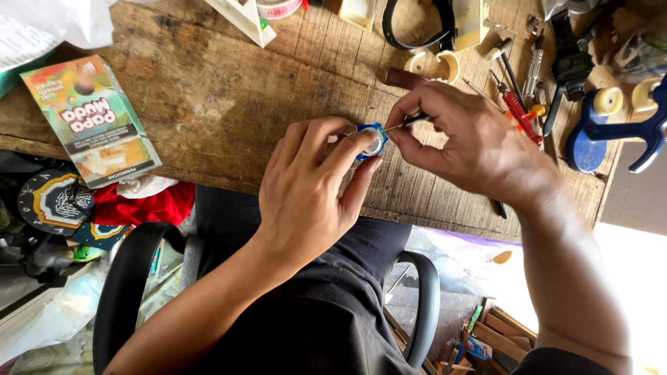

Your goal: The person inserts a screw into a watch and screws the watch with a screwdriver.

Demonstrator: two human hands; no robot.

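My left hand pinches a small round watch case with a blue rim over the worn wooden workbench. My right hand grips a thin dark-handled tool, its fine metal tip touching the edge of the watch case. Both hands meet near the bench's front edge, above my lap.
A green and orange carton lies at the bench's left. A black strap, screwdrivers with a red handle and a blue press tool crowd the right. A black chair's armrests flank my legs; red cloth lies below the bench.
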